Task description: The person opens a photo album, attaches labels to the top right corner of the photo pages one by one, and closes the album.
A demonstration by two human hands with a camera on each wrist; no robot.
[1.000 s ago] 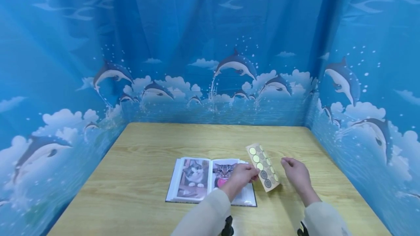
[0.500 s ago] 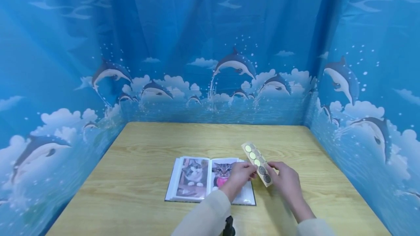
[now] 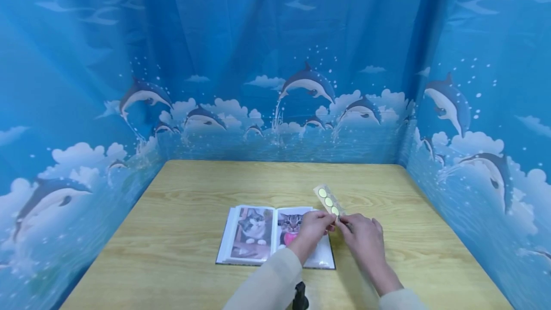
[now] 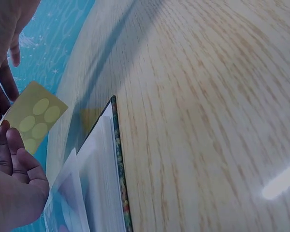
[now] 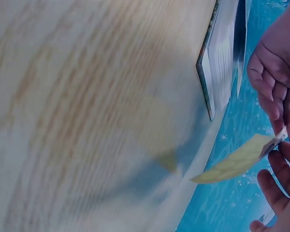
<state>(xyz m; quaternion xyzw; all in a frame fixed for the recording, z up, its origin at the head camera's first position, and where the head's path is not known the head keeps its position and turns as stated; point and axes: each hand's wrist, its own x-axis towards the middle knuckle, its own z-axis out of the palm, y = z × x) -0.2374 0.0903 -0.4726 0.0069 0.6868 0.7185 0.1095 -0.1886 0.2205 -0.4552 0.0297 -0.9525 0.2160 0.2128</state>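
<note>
A beige sticker sheet [image 3: 329, 201] with round yellow stickers is held above the table, beside the album's right edge. My left hand [image 3: 311, 231] pinches its left edge, the forearm crossing the album. From the right, my right hand [image 3: 365, 240] has its thumb and fingertips on the sheet's lower part, covering it. Whether a single sticker lies between those fingertips is hidden. In the left wrist view the back of the sheet [image 4: 38, 113] shows oval outlines. The right wrist view has the sheet [image 5: 237, 162] bent between both hands' fingertips.
An open photo album [image 3: 230, 240] lies on the wooden table [image 3: 172, 214], with cat photos [image 3: 253, 233] in its sleeves. Blue curtains [image 3: 241, 51] printed with dolphins stand along the back and both sides of the table.
My right hand has come left from beside the sheet and now grips its lower part, covering the dark circles. The sheet has turned and shifted slightly left. My left hand keeps its hold.
</note>
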